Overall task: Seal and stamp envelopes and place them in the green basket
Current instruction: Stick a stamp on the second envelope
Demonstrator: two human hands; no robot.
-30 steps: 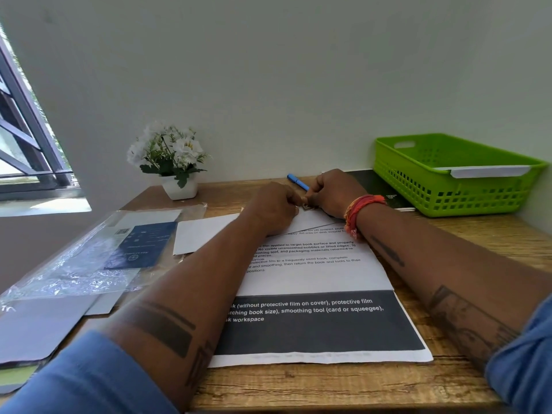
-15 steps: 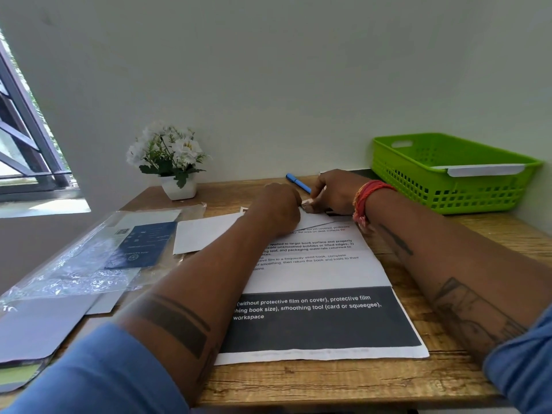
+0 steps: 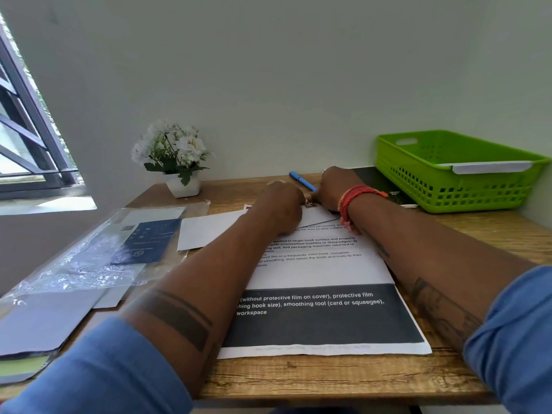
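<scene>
- Envelope (image 3: 321, 216): a white one lies flat on the desk (image 3: 328, 380), at the far end of a printed sheet (image 3: 322, 273), partly hidden under both hands.
- Left hand (image 3: 282, 206): curled into a loose fist, knuckles up, pressing down on the envelope; whether it grips anything, I cannot tell.
- Right hand (image 3: 334, 186): also curled, just beside the left, resting at the envelope's far edge; a small item sits between the two hands, too small to make out, so its grasp cannot be told. A red thread band (image 3: 352, 198) circles the wrist.
- Pen (image 3: 301, 180): blue, lying on the desk just behind the hands.
- Basket (image 3: 454, 171): green, at the far right corner by the wall, with a white envelope across its near rim.
- Second white sheet (image 3: 209, 231): lies left of the envelope.
- Plastic sleeve (image 3: 98, 249): clear, on the left side, over a dark blue card and grey sheets.
- Flower pot (image 3: 176, 162): white blooms, at the far left by the wall.
- Room: wooden desk pushed against a plain pale wall; a window (image 3: 27, 138) with dark bars on the left.
</scene>
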